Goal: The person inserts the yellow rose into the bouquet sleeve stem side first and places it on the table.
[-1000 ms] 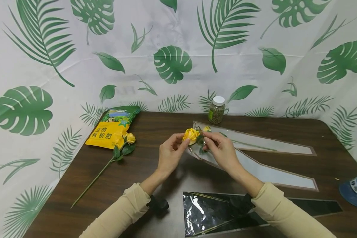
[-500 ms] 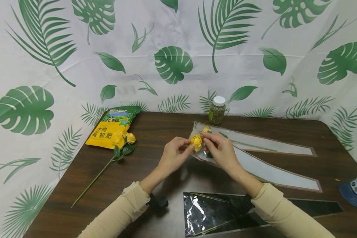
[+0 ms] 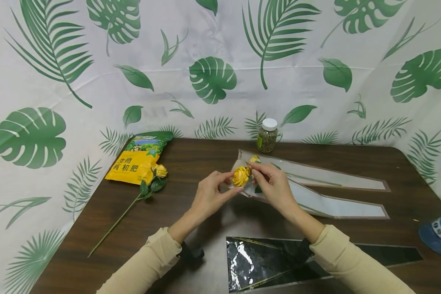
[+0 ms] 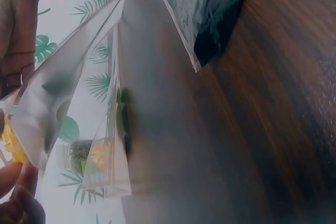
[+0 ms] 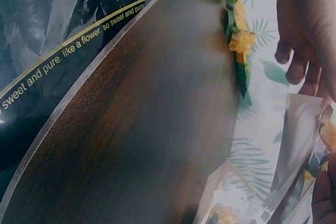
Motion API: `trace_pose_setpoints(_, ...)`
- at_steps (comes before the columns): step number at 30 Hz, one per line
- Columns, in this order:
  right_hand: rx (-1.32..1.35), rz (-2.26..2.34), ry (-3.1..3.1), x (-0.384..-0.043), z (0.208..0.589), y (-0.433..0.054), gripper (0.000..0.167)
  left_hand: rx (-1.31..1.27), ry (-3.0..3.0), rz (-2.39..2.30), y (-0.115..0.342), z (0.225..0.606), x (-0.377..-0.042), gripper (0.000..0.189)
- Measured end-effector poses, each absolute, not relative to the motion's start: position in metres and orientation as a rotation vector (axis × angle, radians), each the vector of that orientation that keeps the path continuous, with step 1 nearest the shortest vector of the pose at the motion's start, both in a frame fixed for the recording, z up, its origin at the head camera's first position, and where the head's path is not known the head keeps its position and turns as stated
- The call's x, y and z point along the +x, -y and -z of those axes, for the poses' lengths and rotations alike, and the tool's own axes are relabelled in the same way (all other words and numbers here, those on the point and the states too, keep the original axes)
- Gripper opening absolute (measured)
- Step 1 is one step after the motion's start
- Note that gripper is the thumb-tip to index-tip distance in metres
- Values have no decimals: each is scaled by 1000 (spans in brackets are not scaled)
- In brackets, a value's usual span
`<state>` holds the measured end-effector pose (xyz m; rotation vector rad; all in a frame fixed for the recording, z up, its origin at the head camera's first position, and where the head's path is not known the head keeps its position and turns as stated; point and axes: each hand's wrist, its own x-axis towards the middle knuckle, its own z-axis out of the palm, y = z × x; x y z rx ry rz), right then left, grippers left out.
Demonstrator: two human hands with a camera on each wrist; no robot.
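Note:
My left hand [image 3: 207, 194] has its thumb and fingertips around the bloom of a yellow rose [image 3: 241, 176] at the table's middle. The bloom sits at the wide mouth of a clear-and-white flower sleeve [image 3: 347, 206], whose narrow end points right. My right hand [image 3: 275, 183] pinches the sleeve's mouth beside the bloom and covers part of the flower. In the left wrist view the sleeve [image 4: 65, 77] stretches between both hands, with yellow petals [image 4: 13, 142] by the left fingertips. Right behind lies a second sleeve [image 3: 316, 171] holding another yellow rose [image 3: 255, 159].
A loose yellow rose [image 3: 161, 170] leans against a yellow-and-green fertilizer bag [image 3: 126, 167] at left. A white-lidded jar [image 3: 267, 136] stands at the back. Black sleeves [image 3: 257, 261] lie near the front, under the right forearm. A blue container [image 3: 437, 237] is at the right edge.
The rose bloom has turned and shifted slightly right in my left fingers. My left thumb has slid lower under it, and the held sleeve's narrow end has swung back.

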<state>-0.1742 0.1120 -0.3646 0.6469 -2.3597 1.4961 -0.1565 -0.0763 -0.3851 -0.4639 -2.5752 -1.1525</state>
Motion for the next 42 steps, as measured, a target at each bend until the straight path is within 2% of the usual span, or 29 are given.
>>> trace_pose_setpoints(20,686,-1464,2429,-177,371,-115,24,-568,2756,1385,70,388,-163,53)
trace_pose_setpoints(29,744,-1281,2492,-176,372,-117,25,-513,2773,1563,68,387,-162,57)
trace_pose_setpoints(35,795,-1146,2553,-178,381,-138,35,-485,2742,1656,69,391,-164,55)
trace_pose_setpoints(42,883,-709,2682,-170,404,-184,62,-477,2703,1778,74,398,-166,56)
